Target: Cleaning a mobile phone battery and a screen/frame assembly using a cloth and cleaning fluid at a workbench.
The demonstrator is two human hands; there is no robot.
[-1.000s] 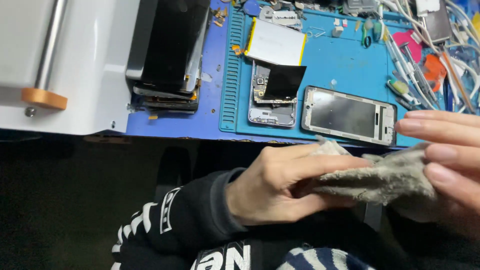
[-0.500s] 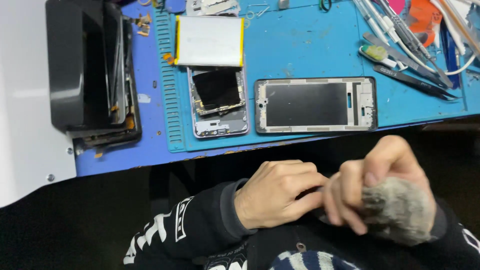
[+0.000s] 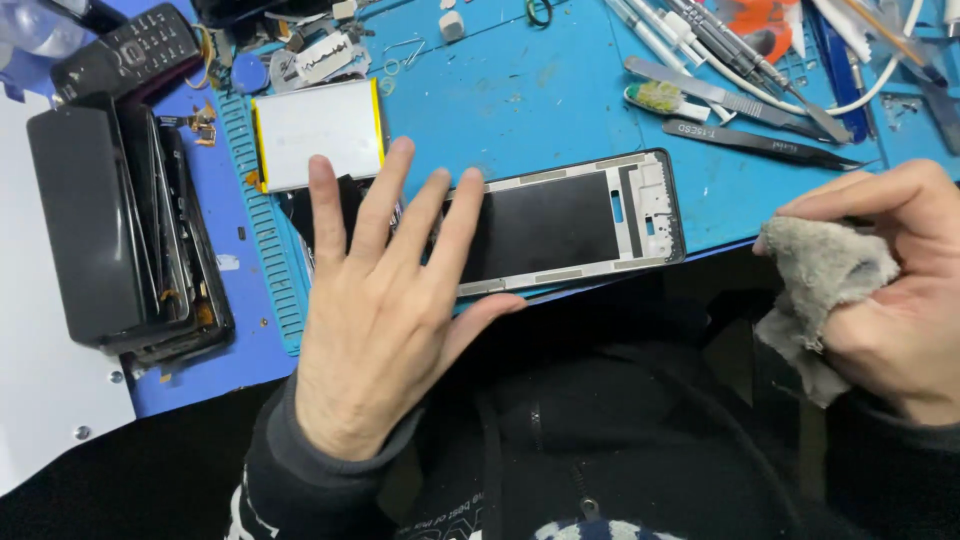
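Phone frame (image 3: 560,225), dark panel in a pale metal surround, lies flat near the front edge of the blue mat (image 3: 560,100) on the tabletop. Half a second ago nothing touched it; both hands were together below it, working the cloth.

Left hand (image 3: 375,310) has now come up and lies palm down over the frame's left end, fingers (image 3: 455,225) spread wide and straight, gripping nothing, thumb along the frame's near edge.

Right hand (image 3: 900,290) has moved apart, off to the right of the frame and below the mat edge, fingers curled shut around a grey cloth (image 3: 825,285) bunched at the fingertips.

Just behind the frame's left end: a flat white battery pack (image 3: 320,130) with yellow edges. Earlier a second opened phone showed beside the frame; the left hand now covers most of that spot.

Left of the frame, off the mat: a stack of black phone parts (image 3: 120,230). Behind and right of the frame: black tweezers (image 3: 760,145) and other hand tools.
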